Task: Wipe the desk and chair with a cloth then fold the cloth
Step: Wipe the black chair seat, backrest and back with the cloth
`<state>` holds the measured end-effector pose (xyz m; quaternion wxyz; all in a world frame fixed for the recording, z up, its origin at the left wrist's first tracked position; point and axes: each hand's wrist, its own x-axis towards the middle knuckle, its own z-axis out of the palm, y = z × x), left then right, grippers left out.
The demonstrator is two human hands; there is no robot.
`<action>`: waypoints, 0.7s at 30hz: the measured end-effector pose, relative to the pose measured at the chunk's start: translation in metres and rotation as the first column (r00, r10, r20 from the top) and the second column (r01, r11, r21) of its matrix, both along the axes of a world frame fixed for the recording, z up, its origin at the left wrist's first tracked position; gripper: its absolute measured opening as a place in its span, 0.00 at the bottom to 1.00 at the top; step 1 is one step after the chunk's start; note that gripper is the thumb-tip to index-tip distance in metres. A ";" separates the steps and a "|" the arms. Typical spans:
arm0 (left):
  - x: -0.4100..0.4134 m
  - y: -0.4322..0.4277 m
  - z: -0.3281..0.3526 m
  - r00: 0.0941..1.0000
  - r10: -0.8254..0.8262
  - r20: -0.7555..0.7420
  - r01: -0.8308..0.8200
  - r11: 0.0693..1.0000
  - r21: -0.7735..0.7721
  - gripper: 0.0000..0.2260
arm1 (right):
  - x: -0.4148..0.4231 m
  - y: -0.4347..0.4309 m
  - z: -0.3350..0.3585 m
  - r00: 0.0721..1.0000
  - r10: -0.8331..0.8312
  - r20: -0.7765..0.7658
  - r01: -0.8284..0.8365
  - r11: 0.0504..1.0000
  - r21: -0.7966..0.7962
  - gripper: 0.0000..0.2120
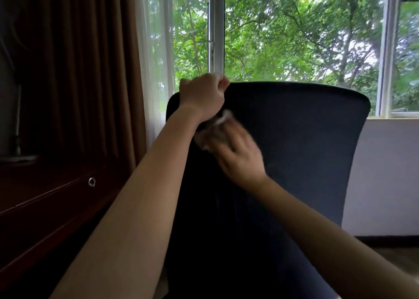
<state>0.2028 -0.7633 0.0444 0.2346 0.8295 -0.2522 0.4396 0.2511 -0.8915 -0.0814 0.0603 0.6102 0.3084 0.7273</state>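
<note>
A dark blue chair backrest [294,140] fills the middle of the view, facing me. My left hand [203,92] grips its top edge near the left corner, fingers curled over the rim. Just below, my right hand [238,155] presses a small pale cloth [217,128] against the upper left of the backrest; the hand and cloth are blurred by motion. Most of the cloth is hidden under the fingers. The dark wooden desk [45,199] stands at the left.
A drawer with a metal ring pull [91,182] is in the desk front. A lamp base [17,153] stands on the desk. Brown curtains [79,72] and a white sheer hang left of the window [294,31]. A white wall is at the right.
</note>
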 end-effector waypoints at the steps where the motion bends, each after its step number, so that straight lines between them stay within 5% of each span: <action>1: 0.002 0.002 -0.001 1.000 -0.002 0.002 0.002 1.000 -0.009 0.12 | 0.004 0.005 -0.017 1.000 -0.003 -0.013 0.002 0.993 -0.117 0.11; 8: 0.012 0.014 -0.009 0.996 0.060 0.061 -0.056 0.996 -0.062 0.14 | 0.017 0.006 -0.148 0.953 -0.179 -0.243 -0.015 0.777 -0.629 0.08; 11: 0.013 0.018 -0.016 0.994 0.085 0.072 -0.081 0.995 -0.050 0.18 | 0.011 0.003 -0.147 0.921 -0.274 -0.276 -0.017 0.680 -0.733 0.08; 15: 0.018 0.020 -0.017 0.993 0.089 0.080 -0.086 0.995 -0.042 0.18 | 0.004 -0.008 -0.033 0.981 -0.180 -0.071 0.141 0.917 -0.373 0.11; 17: 0.020 0.019 -0.017 0.990 0.100 0.102 -0.095 0.994 -0.054 0.18 | -0.006 -0.016 0.025 0.975 -0.211 0.069 0.220 0.957 -0.189 0.11; 21: 0.023 0.015 -0.018 0.987 0.105 0.118 -0.092 0.990 -0.109 0.17 | -0.014 -0.015 0.045 0.976 -0.213 0.036 0.215 0.975 -0.065 0.12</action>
